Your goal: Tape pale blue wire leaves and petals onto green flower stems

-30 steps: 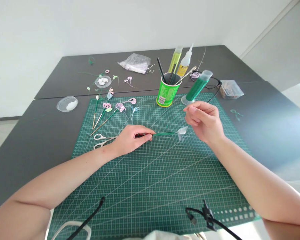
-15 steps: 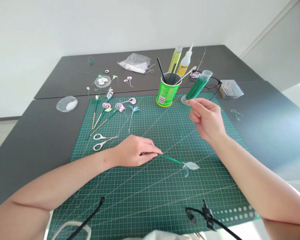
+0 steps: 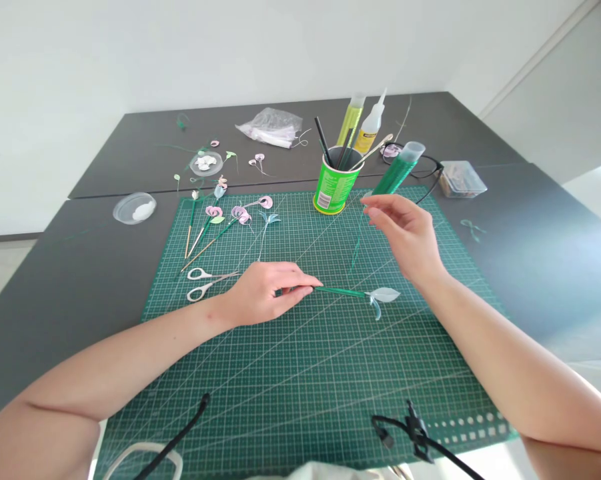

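Note:
My left hand pinches a thin flower stem wrapped in green, its far end pointing right. At that end are a pale whitish-blue leaf-shaped petal and a smaller curled blue piece. Raised to the right, my right hand pinches a fine green thread, which hangs from the fingertips over the green cutting mat. Just behind that hand stands a spool of green thread, its base partly covered by the fingers. White-handled scissors lie beside my left wrist.
Several finished flower stems and a loose blue flower lie on the mat's far left. A green can holds sticks; behind it stand a glue bottle and a yellow-green spool. A clear box sits far right.
The stem in my left hand has moved up and swung closer to level. My right hand has shifted slightly left, and the thread below it now shows more clearly.

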A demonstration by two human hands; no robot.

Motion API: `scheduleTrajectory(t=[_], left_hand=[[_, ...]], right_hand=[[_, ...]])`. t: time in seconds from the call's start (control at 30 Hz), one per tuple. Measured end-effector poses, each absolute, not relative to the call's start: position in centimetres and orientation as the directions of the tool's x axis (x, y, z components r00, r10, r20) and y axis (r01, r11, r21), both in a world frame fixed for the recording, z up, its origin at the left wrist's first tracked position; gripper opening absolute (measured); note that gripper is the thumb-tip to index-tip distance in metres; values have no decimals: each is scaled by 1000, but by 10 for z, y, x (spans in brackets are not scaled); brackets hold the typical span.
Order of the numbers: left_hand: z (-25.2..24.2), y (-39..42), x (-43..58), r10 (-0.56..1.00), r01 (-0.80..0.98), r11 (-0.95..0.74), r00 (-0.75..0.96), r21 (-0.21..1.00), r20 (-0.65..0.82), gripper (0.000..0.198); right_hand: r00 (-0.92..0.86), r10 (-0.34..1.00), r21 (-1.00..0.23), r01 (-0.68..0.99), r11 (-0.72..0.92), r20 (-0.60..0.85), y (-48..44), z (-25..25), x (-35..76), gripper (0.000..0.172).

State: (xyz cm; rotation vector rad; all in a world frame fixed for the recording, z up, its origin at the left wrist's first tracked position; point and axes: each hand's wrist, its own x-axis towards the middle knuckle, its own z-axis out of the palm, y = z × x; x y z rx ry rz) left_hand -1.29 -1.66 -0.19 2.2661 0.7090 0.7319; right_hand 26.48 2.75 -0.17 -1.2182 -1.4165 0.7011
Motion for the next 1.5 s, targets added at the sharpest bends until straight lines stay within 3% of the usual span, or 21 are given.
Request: scheduleTrajectory(t=[0.07,0.13,0.27,0.4,0.57,0.7,0.9,1.17,1.5], left_hand=[[-2,-15,-13,671,298,-631,673,716,311,22],[-2,-13,-12,679,293,-624,662,725,317,21],[-3,-10,-12,680,285,-624,657,728,326,20],[-5,-9,-12,674,281,-635,656,720,339,19],[-5,-10,-12,666,272,-638,665,721,339,19],[-5,-10,-12,679,289,-616,666,733,309,20],[-8,-6,-12,794,376,-430,589,821,147,21],[-10,-1,-14,876,448,-263,481,855,17,24],[-10,5,-13,926,335,-35,366,941,-96,34]], right_hand=[[-30,961,-929,247,275,276,23,4,263,14],[-207,961,-961,170,220,183,17,8,262,27],[-537,843,-994,60,88,42,9,13,260,47],[-656,751,-995,101,-13,-76,8,15,260,57],[-668,744,-995,86,47,-23,10,13,260,55],[-644,762,-997,-71,31,70,9,12,260,46],[-456,858,-968,-188,167,236,6,15,262,37],[-334,864,-921,-32,388,376,3,9,263,38],[-367,867,-910,109,401,338,4,9,260,41]])
